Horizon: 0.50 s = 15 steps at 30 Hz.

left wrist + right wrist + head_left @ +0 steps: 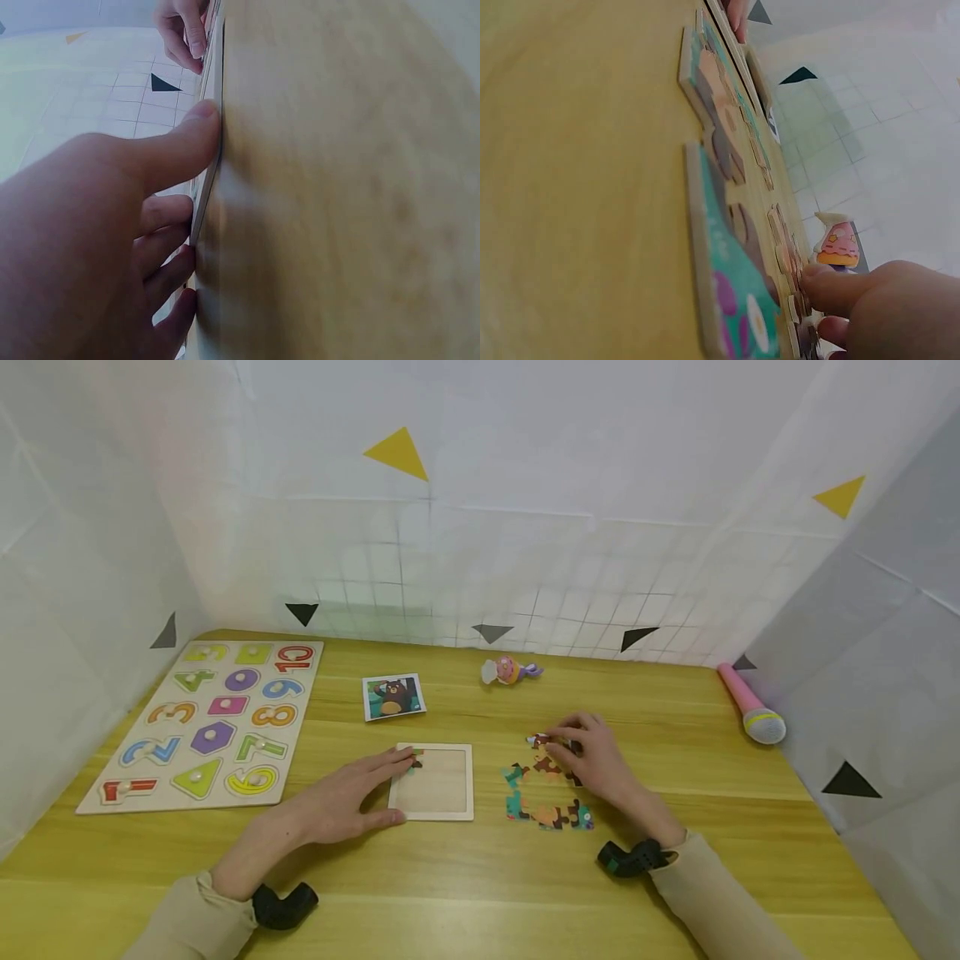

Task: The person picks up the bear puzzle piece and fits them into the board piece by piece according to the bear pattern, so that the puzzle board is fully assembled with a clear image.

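Biggest is the wood-look table point(450, 893), w/ a number board point(242, 731) flat on its left side. The L hand point(345, 797) is spread, thumb well apart from fingers, touching the left side of a shallow tray point(468, 785); the R hand point(596, 756) is bent over the far right of some jigsaw pcs point(550, 816), thumb and fingers close together, but I can't tell if it's got one pinched. The tray lies flat nr mid-table; looks like wood, so prob. light & stiff, apt to slide if nudged, best steadied by its raised rim. A bear card point(393, 697) lies just beyond it, thin, easiest lifted by an edge. The pcs are on the table right of the tray; the flowered pc point(739, 292) shows a thick pale side in the right-wrist view, so I'd guess wood or stiff board, v. light, no bend. Printed faces may skid under a fingertip, so pinch opp. sides at the widest bit, not the narrow tabs, which could chip. A partly hidden corner pc point(417, 763) sits in the tray's far left corner, by the L fingertips; prob. awkward to pry out.
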Each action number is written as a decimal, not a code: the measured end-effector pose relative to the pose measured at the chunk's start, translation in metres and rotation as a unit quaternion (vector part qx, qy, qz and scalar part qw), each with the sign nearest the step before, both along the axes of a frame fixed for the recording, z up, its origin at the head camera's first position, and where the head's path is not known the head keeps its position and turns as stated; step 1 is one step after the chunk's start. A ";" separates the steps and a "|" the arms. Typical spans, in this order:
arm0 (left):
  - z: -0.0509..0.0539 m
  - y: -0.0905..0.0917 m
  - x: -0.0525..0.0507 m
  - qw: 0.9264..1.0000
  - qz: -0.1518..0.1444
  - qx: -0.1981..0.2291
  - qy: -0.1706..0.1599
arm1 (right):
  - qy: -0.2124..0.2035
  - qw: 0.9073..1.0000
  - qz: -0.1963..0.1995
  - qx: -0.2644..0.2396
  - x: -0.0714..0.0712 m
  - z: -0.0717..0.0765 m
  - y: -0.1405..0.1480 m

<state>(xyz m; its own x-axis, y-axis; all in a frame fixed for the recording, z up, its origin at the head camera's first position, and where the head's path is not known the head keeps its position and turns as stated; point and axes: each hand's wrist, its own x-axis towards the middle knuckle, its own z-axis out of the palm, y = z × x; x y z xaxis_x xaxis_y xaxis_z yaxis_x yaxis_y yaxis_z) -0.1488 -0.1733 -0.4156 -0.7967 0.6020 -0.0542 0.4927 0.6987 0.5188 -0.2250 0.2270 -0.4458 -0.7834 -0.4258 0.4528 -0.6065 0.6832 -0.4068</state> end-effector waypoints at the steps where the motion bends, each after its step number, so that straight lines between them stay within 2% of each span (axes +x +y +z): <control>1: 0.000 0.000 0.000 1.000 -0.001 0.001 0.000 | -0.002 1.000 0.000 0.001 0.000 0.000 0.000; 15: -0.001 -0.001 0.000 1.000 0.000 0.003 -0.002 | 0.011 1.000 0.011 -0.002 0.000 0.000 0.000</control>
